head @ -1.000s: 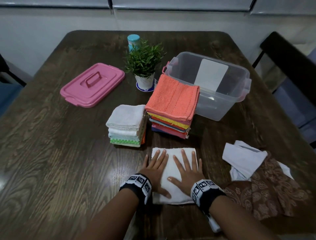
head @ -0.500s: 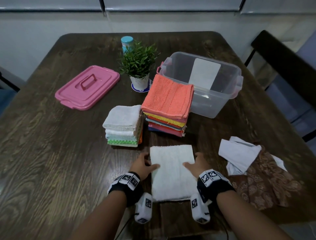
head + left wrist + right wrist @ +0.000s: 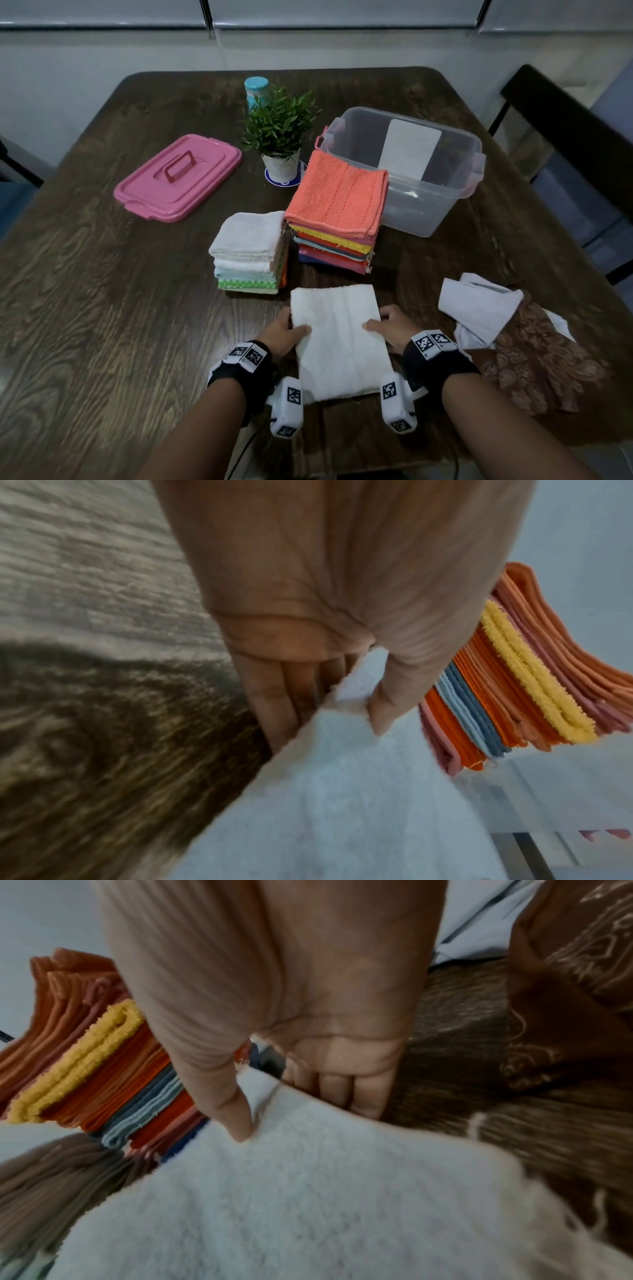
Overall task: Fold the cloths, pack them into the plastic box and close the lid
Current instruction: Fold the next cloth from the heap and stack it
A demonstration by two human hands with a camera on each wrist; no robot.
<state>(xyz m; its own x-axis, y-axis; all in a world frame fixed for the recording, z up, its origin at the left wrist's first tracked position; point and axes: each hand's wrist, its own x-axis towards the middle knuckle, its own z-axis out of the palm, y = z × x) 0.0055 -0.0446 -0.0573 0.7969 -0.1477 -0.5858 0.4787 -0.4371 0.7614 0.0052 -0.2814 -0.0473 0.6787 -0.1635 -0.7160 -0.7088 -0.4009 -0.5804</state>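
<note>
A folded white cloth lies at the table's near edge. My left hand pinches its left edge, thumb on top and fingers underneath. My right hand pinches the right edge the same way. Beyond it stand a small pile of pale folded cloths and a taller coloured pile topped by an orange towel. The clear plastic box stands open at the back right. Its pink lid lies at the back left.
Unfolded white cloth and brown patterned cloth lie crumpled at the right. A potted plant and a teal-capped bottle stand at the back. A dark chair is beside the table on the right.
Both hands left the cloth's top, where they pressed flat, and moved out to its side edges, where they now pinch it. The view has shifted slightly.
</note>
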